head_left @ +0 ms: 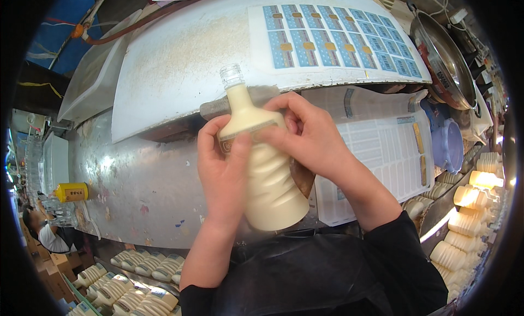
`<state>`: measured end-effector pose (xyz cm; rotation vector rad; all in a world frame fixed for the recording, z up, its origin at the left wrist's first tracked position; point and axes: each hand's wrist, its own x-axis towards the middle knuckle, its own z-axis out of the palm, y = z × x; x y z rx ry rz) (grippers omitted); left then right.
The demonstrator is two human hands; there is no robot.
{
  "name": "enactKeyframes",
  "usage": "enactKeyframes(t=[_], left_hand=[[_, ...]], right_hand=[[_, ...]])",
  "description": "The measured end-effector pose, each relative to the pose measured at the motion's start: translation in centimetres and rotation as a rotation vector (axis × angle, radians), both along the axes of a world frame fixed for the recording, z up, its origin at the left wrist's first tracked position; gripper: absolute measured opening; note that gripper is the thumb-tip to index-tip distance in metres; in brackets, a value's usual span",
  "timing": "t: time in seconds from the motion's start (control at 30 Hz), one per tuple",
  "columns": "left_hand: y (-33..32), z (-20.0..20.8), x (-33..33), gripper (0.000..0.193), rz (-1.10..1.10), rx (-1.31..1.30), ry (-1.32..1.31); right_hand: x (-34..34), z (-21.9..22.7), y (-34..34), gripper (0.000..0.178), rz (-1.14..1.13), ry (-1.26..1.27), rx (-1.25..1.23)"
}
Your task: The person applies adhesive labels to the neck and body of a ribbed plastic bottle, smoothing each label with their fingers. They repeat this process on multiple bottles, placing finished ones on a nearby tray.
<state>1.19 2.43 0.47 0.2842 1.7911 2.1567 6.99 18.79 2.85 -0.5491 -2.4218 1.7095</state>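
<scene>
A cream-coloured bottle (275, 196) with a ribbed, twisted body and a clear threaded neck lies tilted in front of me, its neck pointing away. Around its shoulder runs a narrow dark-and-gold label band (240, 137). My left hand (219, 166) grips the bottle's left side, thumb against the band. From the right, my right hand (314, 133) holds the shoulder, its thumb on the band and its fingers curled at the side. Behind the bottle's shoulder a grey cylindrical rest (214, 108) shows in part. The bottle's underside is hidden.
Blue-and-gold label sheets (322, 40) lie on a white board (180, 59). A mostly peeled backing sheet (376, 168) hangs at the right, near a purple bucket (448, 146) and metal pan (450, 59). Cream bottles (461, 228) stand right; others (134, 294) lie lower left. Another person (50, 237) is far left.
</scene>
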Motion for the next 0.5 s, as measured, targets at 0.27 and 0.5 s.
enactKeyframes(t=[0.27, 0.5], left_hand=[[0.02, -0.08, 0.04, 0.04, 0.002, 0.005, 0.007], [-0.06, -0.25, -0.03, 0.039, 0.004, -0.007, 0.01]], right_hand=[[0.12, -0.97, 0.91, 0.024, 0.077, 0.073, -0.28], [0.05, -1.03, 1.2, 0.025, 0.096, 0.073, -0.316]])
